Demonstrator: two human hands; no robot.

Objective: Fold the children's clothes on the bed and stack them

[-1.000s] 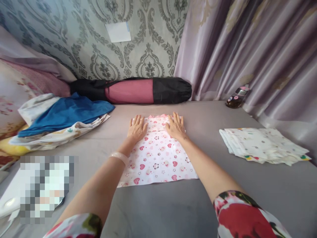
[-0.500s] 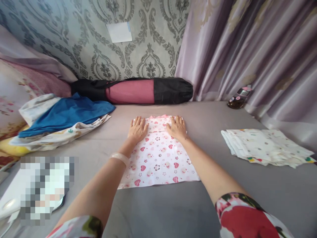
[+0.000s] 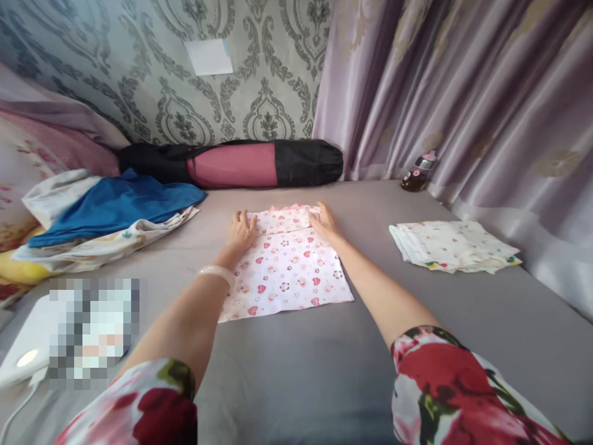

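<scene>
A white garment (image 3: 287, 272) printed with red hearts, flowers and small figures lies on the grey bed sheet (image 3: 287, 371). Its far end is folded over into a band, and a pink ruffled edge shows beyond it. My left hand (image 3: 241, 230) has curled fingers closed at the left side of that band; a pale bracelet circles the wrist. At the band's right end, my right hand (image 3: 325, 219) grips the cloth, thumb on top and fingers along the outer edge. The fingers' undersides are hidden.
A stack of folded white printed cloths (image 3: 454, 244) lies to the right. A bottle (image 3: 418, 173) stands by the curtain (image 3: 380, 93). Along the wall rests a black and pink rolled bag (image 3: 231, 165). Left are a blue cloth (image 3: 115, 207) and a white device (image 3: 34, 340) with a cable.
Both hands have gone from lying flat on the folded band to closing at its two ends. The view has shifted slightly, so everything sits a little higher and further left.
</scene>
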